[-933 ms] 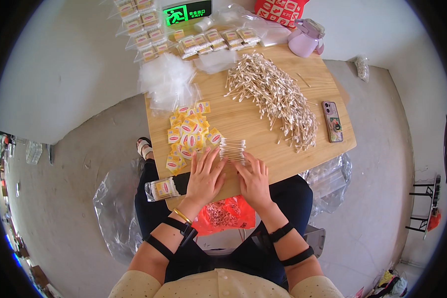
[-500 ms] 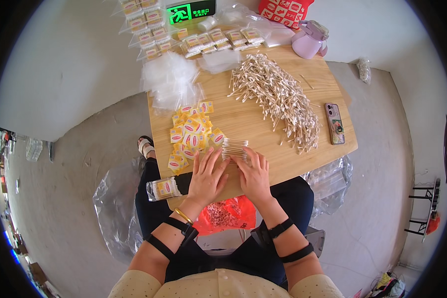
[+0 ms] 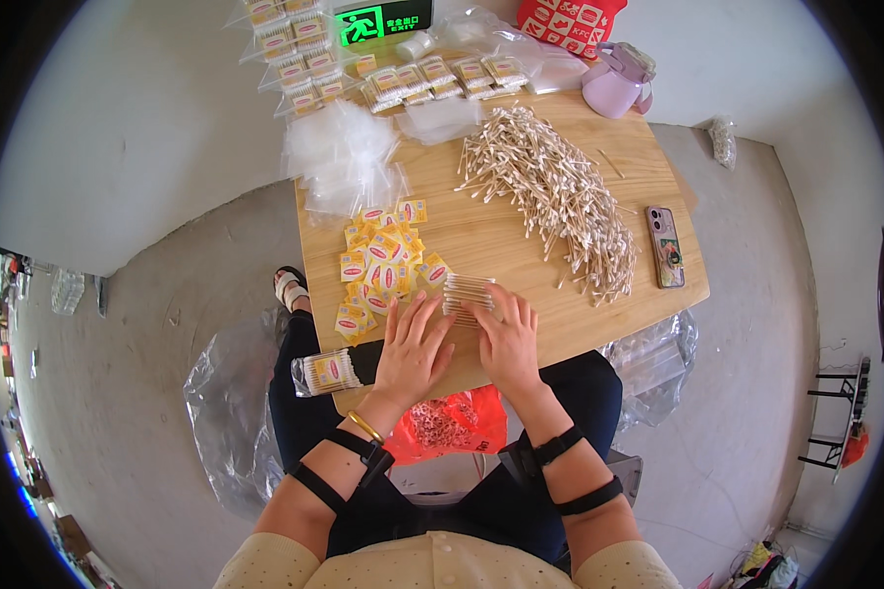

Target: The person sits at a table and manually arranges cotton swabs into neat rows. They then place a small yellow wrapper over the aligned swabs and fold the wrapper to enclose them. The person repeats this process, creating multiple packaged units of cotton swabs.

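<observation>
A row of cotton swabs [image 3: 469, 291] lies side by side near the table's front edge, between my two hands. My left hand [image 3: 410, 348] rests at the row's left with its fingers spread and nothing in them; its fingertips are close to the yellow paper cards [image 3: 381, 263]. My right hand [image 3: 509, 332] is at the row's right end, fingers apart, with its fingertips touching the swabs there. Beside my left wrist, at the table edge, is a clear pack of swabs [image 3: 326, 373] with a yellow card inside.
A big heap of loose swabs [image 3: 560, 201] covers the table's middle. Clear plastic bags [image 3: 339, 157] lie at the far left, filled packs [image 3: 442, 79] at the back. A phone [image 3: 664, 245] and a lilac jug [image 3: 617, 83] stand right. A red bag [image 3: 449, 425] hangs below the edge.
The view has shifted slightly. My right hand has moved a little up along the right end of the swab row; my left hand stays nearly in place.
</observation>
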The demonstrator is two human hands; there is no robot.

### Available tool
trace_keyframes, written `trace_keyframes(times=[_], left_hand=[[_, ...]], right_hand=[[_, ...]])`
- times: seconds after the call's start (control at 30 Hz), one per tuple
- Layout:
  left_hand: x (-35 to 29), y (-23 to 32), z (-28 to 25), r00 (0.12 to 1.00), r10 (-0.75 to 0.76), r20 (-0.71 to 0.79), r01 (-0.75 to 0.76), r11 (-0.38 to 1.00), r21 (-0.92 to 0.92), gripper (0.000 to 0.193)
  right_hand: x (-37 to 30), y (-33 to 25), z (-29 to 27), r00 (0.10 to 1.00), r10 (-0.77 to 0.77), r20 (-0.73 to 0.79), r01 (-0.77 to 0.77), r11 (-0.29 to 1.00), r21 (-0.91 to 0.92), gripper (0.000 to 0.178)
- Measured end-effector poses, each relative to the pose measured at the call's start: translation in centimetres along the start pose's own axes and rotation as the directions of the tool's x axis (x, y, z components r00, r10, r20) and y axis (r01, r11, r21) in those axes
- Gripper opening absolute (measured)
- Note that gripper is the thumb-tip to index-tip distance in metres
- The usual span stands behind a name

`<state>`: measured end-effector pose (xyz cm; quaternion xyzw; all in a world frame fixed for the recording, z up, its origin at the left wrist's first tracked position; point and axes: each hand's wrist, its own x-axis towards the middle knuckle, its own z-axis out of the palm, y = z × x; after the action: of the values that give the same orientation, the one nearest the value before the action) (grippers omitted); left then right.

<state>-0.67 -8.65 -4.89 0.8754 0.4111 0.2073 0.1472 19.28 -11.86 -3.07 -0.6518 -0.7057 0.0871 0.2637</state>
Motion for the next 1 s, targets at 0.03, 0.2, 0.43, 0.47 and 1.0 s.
trace_keyframes(times=[0.03,0.2,0.43,0.47,1.0], left_hand=[[0.0,0.0,-0.1,1.000,0.002,-0.003,-0.002,1.000,0.004,0.046],[0.0,0.1,-0.1,1.000,0.002,-0.001,-0.002,1.000,0.000,0.047],[0.0,0.0,0.0,1.000,0.001,0.011,-0.001,1.000,0.002,0.047],[0.0,0.0,0.0,1.000,0.000,0.010,0.000,1.000,0.002,0.047],[-0.1,-0.2,0.1,1.000,-0.008,0.014,0.008,1.000,-0.029,0.048]], right_hand=[[0.2,0.0,0.0,1.000,0.000,-0.008,0.000,1.000,0.004,0.051],[1.0,0.1,0.0,1.000,0.004,-0.021,-0.004,1.000,-0.007,0.048],[1.2,0.0,0.2,0.999,0.033,-0.029,-0.033,0.999,-0.006,0.043],[1.2,0.1,0.3,0.999,0.029,-0.030,-0.029,1.000,-0.008,0.044],[2.9,0.4,0.7,0.997,0.058,-0.051,-0.058,0.998,-0.011,0.034]])
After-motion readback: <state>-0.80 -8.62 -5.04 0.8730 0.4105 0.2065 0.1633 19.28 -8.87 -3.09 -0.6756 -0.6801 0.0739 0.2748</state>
